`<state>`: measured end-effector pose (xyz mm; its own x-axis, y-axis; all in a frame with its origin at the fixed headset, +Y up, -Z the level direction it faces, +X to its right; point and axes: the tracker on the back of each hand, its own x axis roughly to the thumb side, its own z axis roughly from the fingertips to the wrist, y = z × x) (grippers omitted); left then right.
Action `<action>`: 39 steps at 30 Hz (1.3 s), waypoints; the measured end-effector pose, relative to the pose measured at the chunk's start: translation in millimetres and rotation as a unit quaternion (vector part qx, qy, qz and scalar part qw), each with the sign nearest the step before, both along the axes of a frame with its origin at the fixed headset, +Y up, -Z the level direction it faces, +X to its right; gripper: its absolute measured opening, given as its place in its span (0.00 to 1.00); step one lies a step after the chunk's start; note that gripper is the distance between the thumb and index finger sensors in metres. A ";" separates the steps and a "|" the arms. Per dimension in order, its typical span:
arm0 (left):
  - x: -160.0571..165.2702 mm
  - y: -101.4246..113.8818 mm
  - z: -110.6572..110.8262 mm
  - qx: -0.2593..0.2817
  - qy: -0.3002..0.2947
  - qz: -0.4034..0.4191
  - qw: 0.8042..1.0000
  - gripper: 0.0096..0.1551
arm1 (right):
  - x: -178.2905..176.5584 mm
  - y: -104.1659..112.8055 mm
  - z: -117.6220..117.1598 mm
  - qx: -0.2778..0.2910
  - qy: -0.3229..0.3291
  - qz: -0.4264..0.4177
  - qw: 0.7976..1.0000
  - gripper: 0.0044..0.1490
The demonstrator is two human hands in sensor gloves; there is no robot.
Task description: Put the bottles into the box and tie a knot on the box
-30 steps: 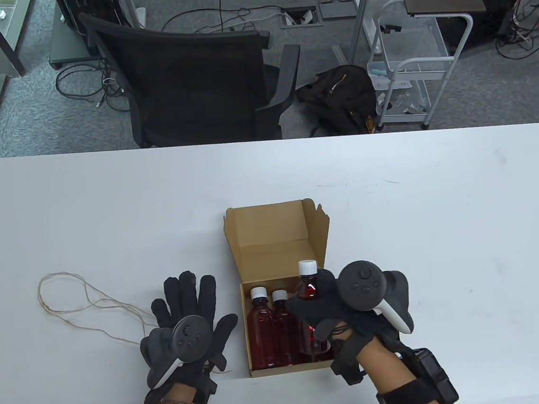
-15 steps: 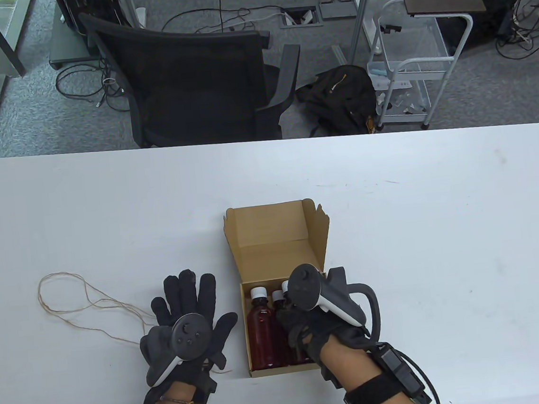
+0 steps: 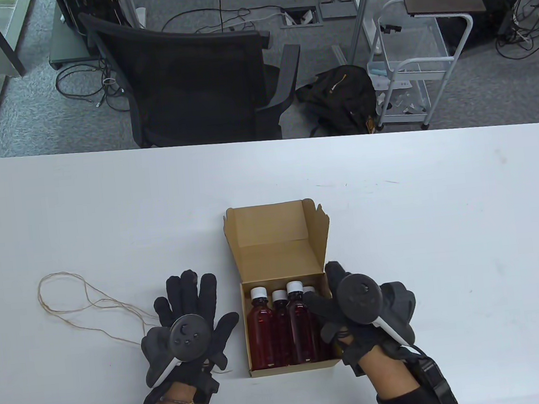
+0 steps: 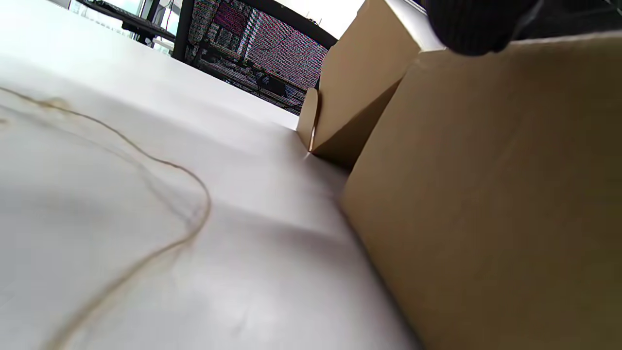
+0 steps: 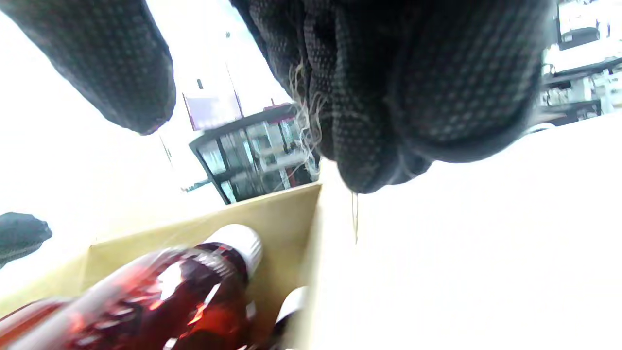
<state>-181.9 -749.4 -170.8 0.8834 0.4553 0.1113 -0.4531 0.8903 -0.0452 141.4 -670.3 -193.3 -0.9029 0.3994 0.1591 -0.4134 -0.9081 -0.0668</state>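
Bottles boxed, lid up, string waiting.

Four red bottles (image 3: 281,327) with white caps lying side by side in the one cardboard box (image 3: 292,369), the rightmost half hidden behind the right hand (image 3: 356,308); probably laid flat so the lid (image 3: 269,226) can fold down over them; lid upright at the far side, not yet closed. Left hand (image 3: 188,321) flat on the table (image 3: 443,223) just left of the box, fingers straight and spread, holding nothing, likely steadying; right hand over the box's right wall, fingers loose and apart, gripping nothing visible. One thin string (image 3: 79,303) in loose loops to the left, running under the left hand, within reach for the knot; knot not begun.
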 end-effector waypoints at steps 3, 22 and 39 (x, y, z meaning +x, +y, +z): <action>1.2 1.0 0.7 -0.002 -0.002 0.058 0.998 0.58 | 23.0 -21.7 2.3 0.003 0.007 -0.058 0.998 0.55; 17.3 -10.3 -4.7 -0.020 -0.095 0.130 0.987 0.54 | 46.2 -109.6 -4.7 -0.039 0.139 -0.353 0.924 0.50; 23.6 -14.8 -8.8 -0.109 -0.165 0.208 0.958 0.59 | 47.7 -124.3 -6.8 -0.158 0.129 -0.428 0.880 0.52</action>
<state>-158.3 -764.3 -179.6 0.5539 0.8045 0.2145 -0.6957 0.5887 -0.4116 189.1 -794.6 -200.1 -0.1989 0.9773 0.0734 -0.9202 -0.2120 0.3292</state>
